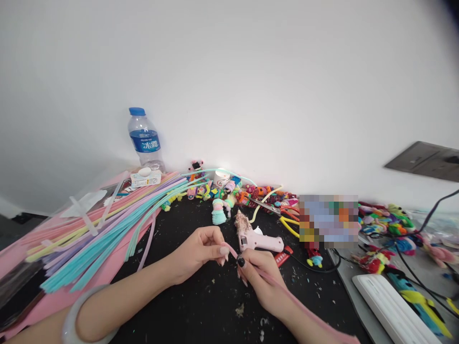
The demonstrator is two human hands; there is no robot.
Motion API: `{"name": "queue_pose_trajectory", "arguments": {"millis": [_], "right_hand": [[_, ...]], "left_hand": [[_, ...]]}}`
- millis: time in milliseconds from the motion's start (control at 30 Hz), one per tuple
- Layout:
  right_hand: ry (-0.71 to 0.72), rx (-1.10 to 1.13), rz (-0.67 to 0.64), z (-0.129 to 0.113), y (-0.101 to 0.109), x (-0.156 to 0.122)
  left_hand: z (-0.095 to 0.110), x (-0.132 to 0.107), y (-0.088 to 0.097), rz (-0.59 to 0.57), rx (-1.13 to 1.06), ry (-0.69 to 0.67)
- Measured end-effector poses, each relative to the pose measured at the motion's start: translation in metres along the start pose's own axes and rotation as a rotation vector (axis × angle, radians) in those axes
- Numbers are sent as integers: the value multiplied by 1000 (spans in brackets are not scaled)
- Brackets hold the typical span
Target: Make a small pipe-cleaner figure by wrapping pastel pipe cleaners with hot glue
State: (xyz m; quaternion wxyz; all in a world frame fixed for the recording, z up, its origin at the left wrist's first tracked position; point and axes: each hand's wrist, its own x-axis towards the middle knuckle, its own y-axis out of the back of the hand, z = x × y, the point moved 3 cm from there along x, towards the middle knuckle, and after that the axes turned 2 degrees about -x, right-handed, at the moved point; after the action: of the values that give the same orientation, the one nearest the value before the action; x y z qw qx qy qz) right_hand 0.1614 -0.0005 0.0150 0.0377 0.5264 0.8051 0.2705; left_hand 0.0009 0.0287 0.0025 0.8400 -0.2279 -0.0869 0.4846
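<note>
Pipe cleaners point(107, 243) (plus a glue gun point(264, 242)) mark a craft workspace.

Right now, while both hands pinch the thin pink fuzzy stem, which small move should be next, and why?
I would probably bend the thin pink fuzzy stem at the short stretch between the bare left hand and the bare right hand: both pinch it, close together, while a long length trails along the right forearm.

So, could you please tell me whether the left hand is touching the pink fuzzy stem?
Touching: the head view shows the left hand pinching the pink fuzzy stem between thumb and fingers.
</note>
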Motion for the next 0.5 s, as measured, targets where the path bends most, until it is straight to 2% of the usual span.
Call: {"name": "queue_pose_trajectory", "arguments": {"millis": [100, 233, 367, 500], "right_hand": [[3, -18, -17, 1, -2, -1], [-26, 31, 59, 4, 3, -1], [-38, 69, 47, 5, 5, -1], [-38, -18, 29, 4, 4, 0]], "left_hand": [[1, 1, 1, 36, 65, -16], [9, -1, 3, 49, 390, -65], [18, -5, 0, -11, 739, -219], [15, -7, -5, -58, 851, -213]]}}
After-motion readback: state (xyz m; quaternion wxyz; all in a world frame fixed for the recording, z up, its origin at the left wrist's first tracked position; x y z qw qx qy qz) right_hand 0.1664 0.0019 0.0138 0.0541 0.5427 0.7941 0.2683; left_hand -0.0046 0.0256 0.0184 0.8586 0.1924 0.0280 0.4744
